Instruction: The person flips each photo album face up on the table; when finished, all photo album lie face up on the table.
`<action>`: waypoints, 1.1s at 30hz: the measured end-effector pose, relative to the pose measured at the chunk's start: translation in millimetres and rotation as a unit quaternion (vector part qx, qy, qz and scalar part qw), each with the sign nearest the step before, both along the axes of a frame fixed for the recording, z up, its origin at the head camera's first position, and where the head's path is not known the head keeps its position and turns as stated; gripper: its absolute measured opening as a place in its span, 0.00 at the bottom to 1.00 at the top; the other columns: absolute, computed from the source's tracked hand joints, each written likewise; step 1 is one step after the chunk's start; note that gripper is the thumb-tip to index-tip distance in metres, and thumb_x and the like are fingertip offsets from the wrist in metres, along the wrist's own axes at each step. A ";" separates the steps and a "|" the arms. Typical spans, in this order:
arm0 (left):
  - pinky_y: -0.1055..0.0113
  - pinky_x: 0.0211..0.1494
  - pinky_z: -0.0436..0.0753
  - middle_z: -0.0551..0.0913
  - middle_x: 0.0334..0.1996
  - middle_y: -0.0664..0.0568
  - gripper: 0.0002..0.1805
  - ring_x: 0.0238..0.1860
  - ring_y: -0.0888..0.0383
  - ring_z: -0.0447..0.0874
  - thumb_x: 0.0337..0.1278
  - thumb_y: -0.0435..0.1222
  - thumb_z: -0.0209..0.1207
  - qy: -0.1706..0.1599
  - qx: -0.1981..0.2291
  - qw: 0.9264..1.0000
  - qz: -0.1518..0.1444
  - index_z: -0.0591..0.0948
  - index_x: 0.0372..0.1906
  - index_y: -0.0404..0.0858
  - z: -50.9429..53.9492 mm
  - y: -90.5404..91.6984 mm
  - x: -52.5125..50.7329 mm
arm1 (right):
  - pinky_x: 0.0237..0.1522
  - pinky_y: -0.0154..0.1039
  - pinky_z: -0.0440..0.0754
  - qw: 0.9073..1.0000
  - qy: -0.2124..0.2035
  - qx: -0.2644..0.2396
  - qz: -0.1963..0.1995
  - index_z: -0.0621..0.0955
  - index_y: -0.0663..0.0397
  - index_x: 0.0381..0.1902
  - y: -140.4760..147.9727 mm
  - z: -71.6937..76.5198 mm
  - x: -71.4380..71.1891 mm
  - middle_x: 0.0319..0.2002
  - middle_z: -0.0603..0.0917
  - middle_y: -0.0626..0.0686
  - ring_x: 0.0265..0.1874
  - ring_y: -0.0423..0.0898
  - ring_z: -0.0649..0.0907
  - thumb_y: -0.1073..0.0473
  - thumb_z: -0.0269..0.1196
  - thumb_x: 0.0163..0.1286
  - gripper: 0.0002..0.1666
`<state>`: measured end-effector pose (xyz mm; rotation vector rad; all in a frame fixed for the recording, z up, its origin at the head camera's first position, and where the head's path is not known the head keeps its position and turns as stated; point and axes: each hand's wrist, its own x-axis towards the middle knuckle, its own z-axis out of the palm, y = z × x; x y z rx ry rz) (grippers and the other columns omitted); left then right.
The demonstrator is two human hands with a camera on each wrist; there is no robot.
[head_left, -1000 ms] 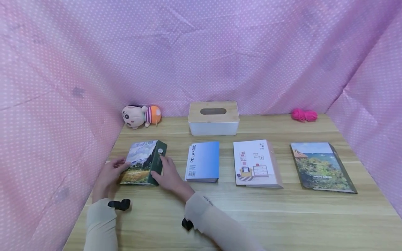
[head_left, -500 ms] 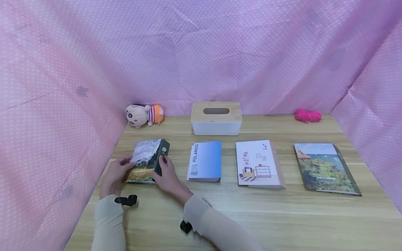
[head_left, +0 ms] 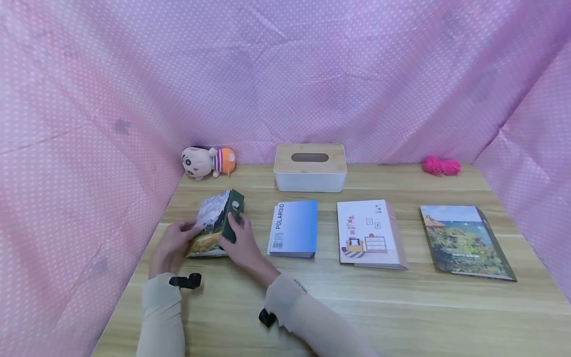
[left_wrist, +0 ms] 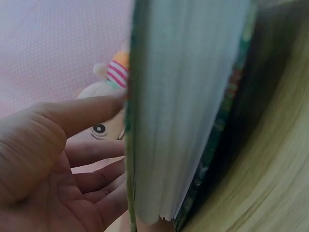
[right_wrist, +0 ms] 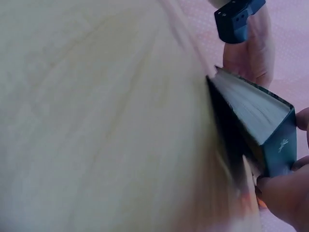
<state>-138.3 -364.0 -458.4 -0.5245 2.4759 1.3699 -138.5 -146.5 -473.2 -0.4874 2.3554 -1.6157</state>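
Note:
A thick album with a painted landscape cover (head_left: 207,230) and dark green spine stands tilted at the left of the table, spine side raised. My right hand (head_left: 245,248) grips it by the spine, thumb near the front corner. At its left side, my left hand (head_left: 174,243) touches the cover with extended fingers. In the left wrist view, the page block (left_wrist: 178,106) faces the camera, with the thumb of my left hand (left_wrist: 53,159) against the cover. The right wrist view has the green spine (right_wrist: 281,145) between fingers of my right hand (right_wrist: 287,193).
A blue POLAROID album (head_left: 294,228), a white illustrated album (head_left: 368,233) and a landscape photo album (head_left: 466,240) lie to the right. Behind are a plush doll (head_left: 198,161), a tissue box (head_left: 310,181) and pink yarn (head_left: 441,166). Pink dotted cloth (head_left: 285,74) surrounds the table.
The painted album has tipped up further, its spine side rising off the table. Both hands have moved with it, and the head view has shifted slightly.

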 end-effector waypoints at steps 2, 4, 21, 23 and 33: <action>0.57 0.59 0.72 0.66 0.66 0.36 0.40 0.61 0.47 0.67 0.64 0.55 0.54 -0.004 -0.003 1.000 -0.016 0.62 0.70 0.32 0.9 2.8 -1.0 | 0.70 0.49 0.63 1.000 -0.010 -0.008 -0.003 0.55 0.38 0.75 1.4 3.1 -0.5 0.76 0.48 0.55 0.72 0.52 0.59 0.39 0.56 0.67 0.42; 0.51 0.63 0.70 0.65 0.67 0.34 0.42 0.63 0.43 0.65 0.63 0.57 0.52 -0.001 -0.022 0.999 -0.044 0.61 0.71 0.32 3.1 6.5 -2.0 | 0.70 0.49 0.63 1.000 -0.020 -0.021 -0.011 0.57 0.39 0.75 3.4 6.4 -0.9 0.75 0.49 0.54 0.72 0.52 0.59 0.38 0.57 0.66 0.43; 0.43 0.73 0.56 0.54 0.74 0.40 0.42 0.73 0.42 0.54 0.66 0.60 0.45 0.020 0.115 0.985 -0.130 0.52 0.76 0.42 14.5 26.5 -3.5 | 0.60 0.35 0.75 0.962 -0.091 -0.249 -0.070 0.64 0.45 0.71 14.1 15.4 -13.0 0.62 0.74 0.51 0.60 0.46 0.76 0.61 0.59 0.68 0.35; 0.46 0.72 0.59 0.55 0.74 0.42 0.38 0.72 0.45 0.58 0.68 0.57 0.45 0.044 0.150 0.978 -0.135 0.53 0.76 0.44 17.9 28.7 -2.9 | 0.60 0.35 0.75 0.958 -0.091 -0.264 -0.067 0.65 0.44 0.71 15.5 19.8 -12.7 0.62 0.73 0.50 0.59 0.45 0.76 0.60 0.58 0.69 0.34; 0.69 0.57 0.76 0.53 0.73 0.41 0.31 0.58 0.65 0.73 0.72 0.49 0.45 0.107 0.219 0.963 -0.111 0.53 0.76 0.54 32.6 31.9 -1.1 | 0.61 0.32 0.74 0.953 -0.077 -0.288 -0.051 0.71 0.40 0.67 8.2 27.8 -13.7 0.62 0.69 0.48 0.61 0.44 0.73 0.57 0.60 0.69 0.29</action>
